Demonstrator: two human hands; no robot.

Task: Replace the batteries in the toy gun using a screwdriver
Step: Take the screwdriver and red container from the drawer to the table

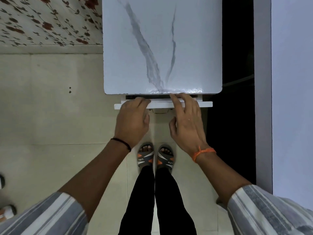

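Two slippers (155, 157) read "LiFe". Left hand (133, 121) curls over the one drawer front (205, 104) under the marble bench (162, 46); right hand (187, 121) fingers spread, touching bench edge

A white drawer (160, 105) stood slightly pulled out beneath the near edge of a white, grey-veined marble-pattern tabletop (162, 48). Its flat front panel lay level and parallel to that edge. A narrow dark gap showed behind the panel; contents could not be determined.

drawer (162, 104) interior hidden under tabletop (162, 48); left hand (132, 122) fingers hidden inside.
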